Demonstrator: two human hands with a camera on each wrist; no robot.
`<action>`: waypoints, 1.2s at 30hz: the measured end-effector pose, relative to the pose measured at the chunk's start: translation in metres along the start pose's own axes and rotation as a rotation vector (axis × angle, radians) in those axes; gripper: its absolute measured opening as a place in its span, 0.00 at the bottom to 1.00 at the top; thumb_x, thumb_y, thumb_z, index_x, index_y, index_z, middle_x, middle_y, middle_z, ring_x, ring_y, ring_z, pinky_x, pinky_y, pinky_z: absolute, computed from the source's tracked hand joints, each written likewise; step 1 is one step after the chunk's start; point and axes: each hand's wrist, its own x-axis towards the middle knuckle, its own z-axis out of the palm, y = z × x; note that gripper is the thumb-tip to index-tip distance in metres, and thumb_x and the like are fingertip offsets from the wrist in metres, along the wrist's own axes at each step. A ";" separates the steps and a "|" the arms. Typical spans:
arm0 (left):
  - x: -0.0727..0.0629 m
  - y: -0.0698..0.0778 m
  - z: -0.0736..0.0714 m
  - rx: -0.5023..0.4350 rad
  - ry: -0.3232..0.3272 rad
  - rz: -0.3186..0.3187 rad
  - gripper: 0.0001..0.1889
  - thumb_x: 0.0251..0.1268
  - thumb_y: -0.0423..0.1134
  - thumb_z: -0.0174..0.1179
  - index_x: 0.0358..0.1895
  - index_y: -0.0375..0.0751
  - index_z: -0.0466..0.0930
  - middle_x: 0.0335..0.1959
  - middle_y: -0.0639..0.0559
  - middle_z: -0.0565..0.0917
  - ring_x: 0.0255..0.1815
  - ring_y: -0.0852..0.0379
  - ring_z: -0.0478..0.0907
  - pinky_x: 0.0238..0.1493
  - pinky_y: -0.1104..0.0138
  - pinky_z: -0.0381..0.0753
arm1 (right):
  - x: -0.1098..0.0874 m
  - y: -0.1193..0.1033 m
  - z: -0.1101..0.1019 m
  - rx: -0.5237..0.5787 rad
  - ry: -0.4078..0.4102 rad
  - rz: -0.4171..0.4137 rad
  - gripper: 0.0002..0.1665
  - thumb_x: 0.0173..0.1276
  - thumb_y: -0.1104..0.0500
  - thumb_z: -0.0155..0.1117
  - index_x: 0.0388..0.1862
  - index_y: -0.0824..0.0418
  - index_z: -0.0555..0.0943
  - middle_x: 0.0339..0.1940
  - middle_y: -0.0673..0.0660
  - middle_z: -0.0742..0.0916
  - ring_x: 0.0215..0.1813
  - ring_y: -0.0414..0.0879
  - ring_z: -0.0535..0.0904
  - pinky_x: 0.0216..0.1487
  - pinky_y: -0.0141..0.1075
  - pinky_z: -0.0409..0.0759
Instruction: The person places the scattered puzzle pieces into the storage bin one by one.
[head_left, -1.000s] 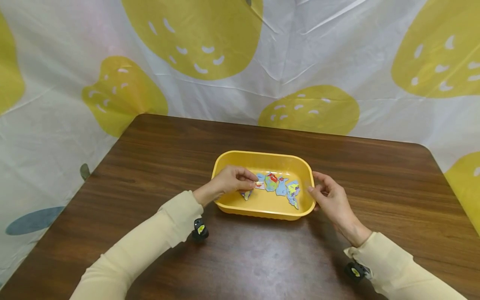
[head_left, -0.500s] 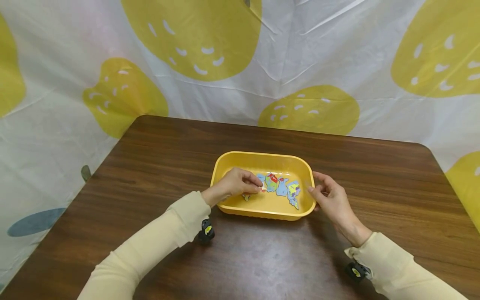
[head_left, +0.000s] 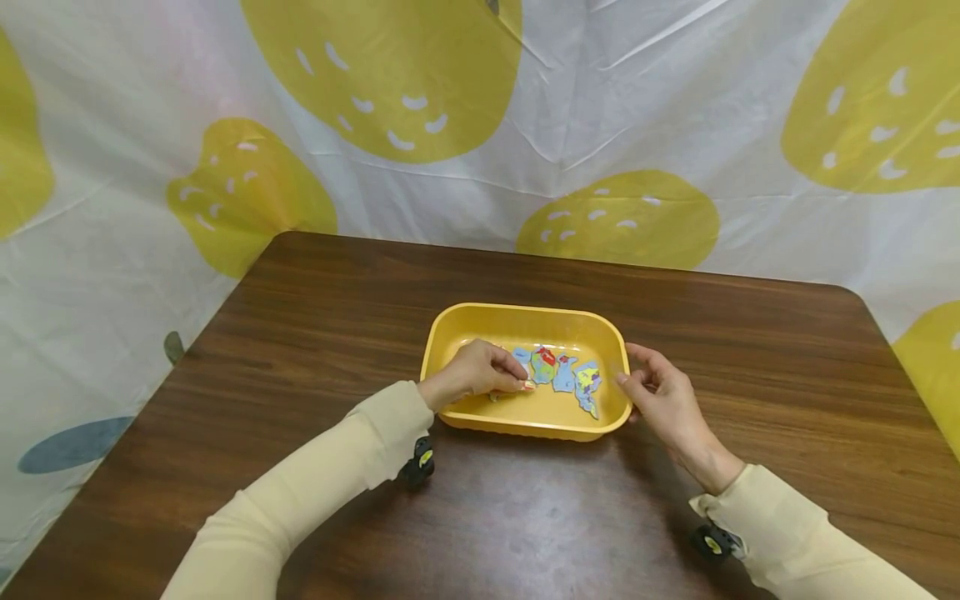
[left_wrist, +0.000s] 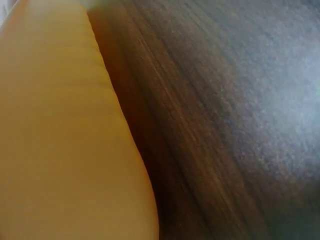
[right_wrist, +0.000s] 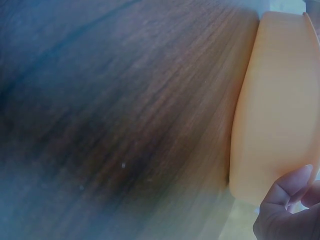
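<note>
My left hand reaches into a yellow plastic basin. Thumb and index finger pinch a small flat piece, red and yellowish where it shows; most of it is covered. Flat map-shaped pieces lie on the basin floor to its right: a green and red one, a pale blue one and a blue and yellow one. At the basin's right end, my right hand holds the rim. The right wrist view shows the thumb against the wall; the left wrist view shows no hand.
The basin stands on a dark wood-grain table. Behind and to the left hangs a white curtain printed with large yellow fruit shapes. A small black device is worn at the left wrist, another black device at the right.
My left hand has moved a little to the right and down inside the basin, with the small piece still pinched. It now hides more of the leftmost pieces. My right hand stays put.
</note>
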 end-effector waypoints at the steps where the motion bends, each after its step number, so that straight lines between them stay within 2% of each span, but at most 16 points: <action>1: 0.000 0.000 0.000 0.012 0.002 0.001 0.07 0.53 0.28 0.67 0.36 0.31 0.85 0.31 0.48 0.86 0.21 0.65 0.70 0.22 0.76 0.71 | 0.000 0.000 0.000 -0.001 0.000 0.001 0.28 0.70 0.65 0.55 0.66 0.70 0.63 0.29 0.54 0.73 0.27 0.36 0.71 0.22 0.30 0.77; 15: 0.001 0.003 0.005 0.161 0.042 0.012 0.05 0.53 0.31 0.68 0.33 0.35 0.86 0.28 0.49 0.86 0.20 0.65 0.69 0.20 0.77 0.69 | 0.000 0.000 0.000 0.001 -0.004 0.001 0.28 0.70 0.65 0.55 0.66 0.70 0.63 0.29 0.54 0.73 0.27 0.36 0.71 0.22 0.30 0.76; 36: 0.000 0.002 0.005 0.202 0.079 0.007 0.04 0.52 0.31 0.68 0.31 0.36 0.86 0.27 0.51 0.84 0.19 0.64 0.69 0.19 0.76 0.69 | 0.000 0.000 0.001 0.006 -0.002 0.015 0.27 0.70 0.65 0.54 0.66 0.69 0.63 0.28 0.53 0.73 0.26 0.36 0.70 0.22 0.30 0.76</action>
